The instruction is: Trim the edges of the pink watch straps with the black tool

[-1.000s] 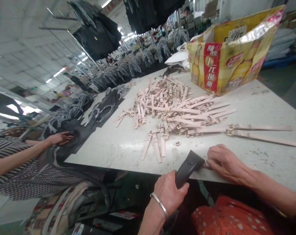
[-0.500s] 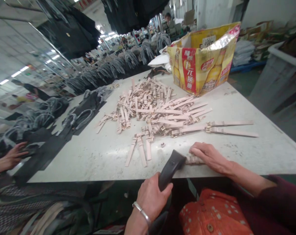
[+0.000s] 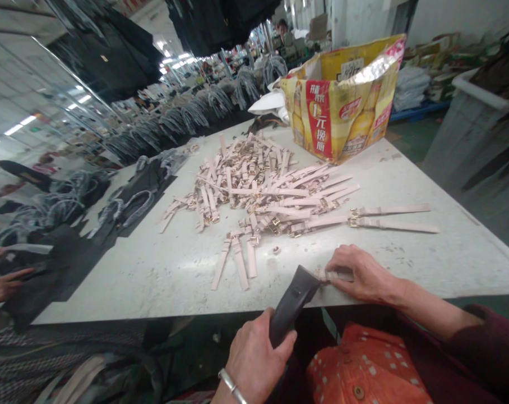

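Note:
My left hand is wrapped round a black handheld tool shaped like a hair clipper, its wide head pointing up and right over the table's front edge. At that head lies one end of a pale pink buckle strap. My right hand pinches this strap between thumb and fingers, low over the tabletop; part of the strap is hidden under the hand. Beyond both hands a heap of similar pink straps with gold buckles spreads across the table. Two straps stretch out to its right.
A yellow beer carton stands at the back of the white table. Black pieces with wrapped handles lie along the left side, near another person's hand. A grey bin stands at right.
My right hand's fingers have shifted from lying over the strap to pinching it, and the strap has turned slightly. The other person's hands at left have moved. The view has shifted slightly.

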Demonstrator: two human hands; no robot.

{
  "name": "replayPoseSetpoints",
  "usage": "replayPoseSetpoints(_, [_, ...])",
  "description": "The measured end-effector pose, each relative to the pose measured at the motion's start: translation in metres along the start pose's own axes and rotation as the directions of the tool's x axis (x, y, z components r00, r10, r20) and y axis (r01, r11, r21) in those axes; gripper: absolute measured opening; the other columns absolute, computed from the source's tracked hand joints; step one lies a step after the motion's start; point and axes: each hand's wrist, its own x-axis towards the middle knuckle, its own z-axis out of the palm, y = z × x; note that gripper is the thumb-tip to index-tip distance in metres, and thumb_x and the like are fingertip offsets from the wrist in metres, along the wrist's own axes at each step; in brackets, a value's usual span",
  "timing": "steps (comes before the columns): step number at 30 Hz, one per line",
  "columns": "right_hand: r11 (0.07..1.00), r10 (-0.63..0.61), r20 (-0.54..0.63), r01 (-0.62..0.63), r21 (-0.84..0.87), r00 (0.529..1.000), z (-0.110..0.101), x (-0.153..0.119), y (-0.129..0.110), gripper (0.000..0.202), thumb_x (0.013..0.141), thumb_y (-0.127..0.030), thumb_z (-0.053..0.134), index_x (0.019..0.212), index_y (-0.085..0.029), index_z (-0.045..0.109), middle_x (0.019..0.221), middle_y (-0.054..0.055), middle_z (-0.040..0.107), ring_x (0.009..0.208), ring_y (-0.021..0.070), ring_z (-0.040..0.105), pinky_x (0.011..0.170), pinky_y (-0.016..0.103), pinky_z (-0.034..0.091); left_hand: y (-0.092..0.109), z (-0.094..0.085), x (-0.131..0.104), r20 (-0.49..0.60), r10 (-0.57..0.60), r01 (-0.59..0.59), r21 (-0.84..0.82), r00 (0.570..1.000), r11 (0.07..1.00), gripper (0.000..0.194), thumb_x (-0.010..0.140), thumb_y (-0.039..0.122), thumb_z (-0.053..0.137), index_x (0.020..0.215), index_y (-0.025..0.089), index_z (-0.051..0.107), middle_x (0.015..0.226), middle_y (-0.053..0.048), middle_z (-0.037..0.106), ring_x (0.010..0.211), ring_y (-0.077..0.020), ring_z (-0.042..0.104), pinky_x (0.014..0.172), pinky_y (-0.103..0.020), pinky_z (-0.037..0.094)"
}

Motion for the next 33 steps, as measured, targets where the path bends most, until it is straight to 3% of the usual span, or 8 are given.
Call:
replayPoseSetpoints(15, [0.999,-0.011,-0.014,0.010,-0.038,1.000,0.003,-0.003,0.006,0.017,0.075,-0.024,0.060,0.090,-0.020,0.066,0.080,0.005,0.060,0.079,0.0189,0.053,0.074,0.032,0.038,0.003,0.003,0.020,-0.027,0.028,-0.030,-0.088,0.999,0.996,0.029,0.079,0.046,0.049,0.083,0.020,0.061,0.073,-0.001,0.065,0.066,-0.0137,0.060,0.057,-0.021,0.037])
replayPoseSetpoints(26, [1.000,-0.016,-0.027,0.016,-0.026,1.000,0.004,-0.004,0.007,0.015,0.076,-0.025,0.059,0.088,-0.020,0.066,0.078,0.005,0.059,0.078,0.0190,0.053,0.073,0.032,0.039,0.003,0.000,0.006,0.000,-0.018,0.018,-0.060,1.000,0.998,0.027,0.076,0.046,0.052,0.085,0.021,0.061,0.074,-0.002,0.067,0.070,-0.0156,0.063,0.062,-0.022,0.040])
replayPoseSetpoints(33, [0.997,-0.079,-0.018,0.078,-0.006,0.997,0.003,-0.003,0.005,0.016,0.074,-0.024,0.060,0.088,-0.020,0.067,0.077,0.005,0.061,0.077,0.0185,0.054,0.073,0.032,0.038,0.015,-0.001,0.028,-0.038,-0.022,0.020,-0.044,0.999,0.999,0.032,0.079,0.047,0.048,0.084,0.018,0.062,0.076,-0.004,0.067,0.070,-0.0149,0.062,0.059,-0.021,0.039])
